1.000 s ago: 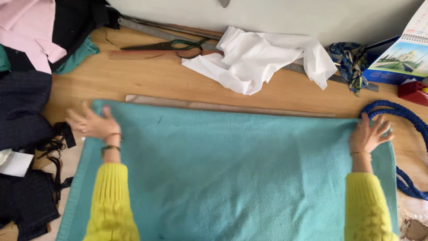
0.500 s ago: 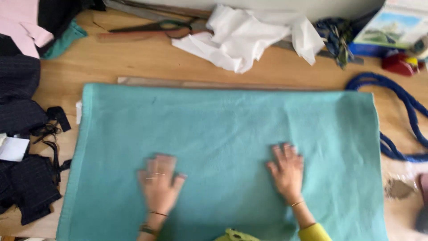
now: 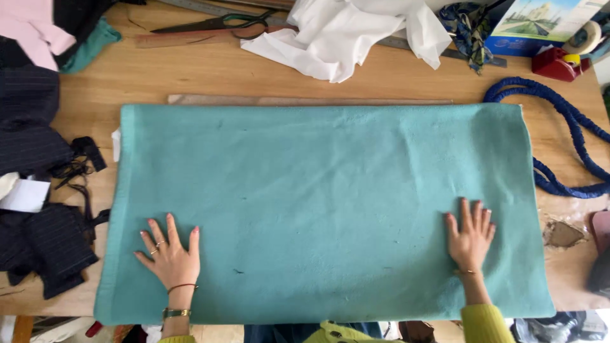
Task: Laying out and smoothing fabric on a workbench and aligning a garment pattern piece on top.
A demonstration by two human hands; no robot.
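Teal, soft and slightly fuzzy, the cloth [image 3: 324, 203] lies spread flat across the middle of the wooden table [image 3: 210, 76], a wide rectangle with a folded or hemmed band running down its nine o'clock edge and faint diagonal creases fanning through its centre and three o'clock half. A few small dark specks sit on its nap near the lower middle. Its six o'clock edge reaches the table's near side. The left hand [image 3: 170, 255] rests palm down on the cloth at about seven o'clock, fingers spread and gripping nothing, with rings on the fingers and bands at the wrist. The right hand [image 3: 470, 236] lies flat at about four o'clock, fingers splayed and likewise empty, a yellow sleeve [image 3: 488, 322] below it. A long wooden ruler [image 3: 305, 100] peeks out just beyond the cloth's twelve o'clock edge. Further toward twelve o'clock lie crumpled white fabric [image 3: 346, 35] and dark-handled scissors [image 3: 213, 24]. At three o'clock a blue cord [image 3: 575, 127] curls beside the cloth's edge, and at nine o'clock dark pinstriped pieces [image 3: 38, 184] are heaped, close to the cloth
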